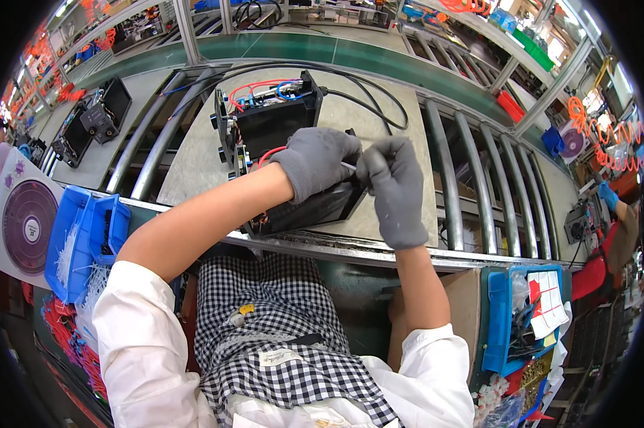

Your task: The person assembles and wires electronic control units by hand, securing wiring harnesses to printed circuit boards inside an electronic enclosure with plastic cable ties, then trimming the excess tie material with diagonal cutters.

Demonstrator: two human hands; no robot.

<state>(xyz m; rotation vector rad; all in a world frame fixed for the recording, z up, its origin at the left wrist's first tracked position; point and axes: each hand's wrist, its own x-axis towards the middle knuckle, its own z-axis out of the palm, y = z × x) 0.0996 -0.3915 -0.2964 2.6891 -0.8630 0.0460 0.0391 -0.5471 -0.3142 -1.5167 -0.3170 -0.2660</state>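
Both my hands wear grey gloves and meet over the near black housing [315, 207] on the board. My left hand [320, 162] is closed, its fingers curled at the housing's upper edge. Beside it on the right, my right hand [393, 187] is pinched, thumb against fingers. A short pale piece shows between the two hands, too small to name. Behind them stands another black housing [282, 114] with its inside exposed, holding circuit parts and red and blue wires. A panel with knobs [225, 135] stands at its left side. A black cable [368, 89] loops behind it.
The grey board [400, 228] lies on a roller conveyor [472, 178]. Blue bins with small parts [71, 242] are at my left, near a round-grilled fan [29, 225]. Another blue bin [499, 321] sits at my right. Further left stands another black unit [97, 121]. A co-worker's blue-gloved hand [607, 194] is far right.
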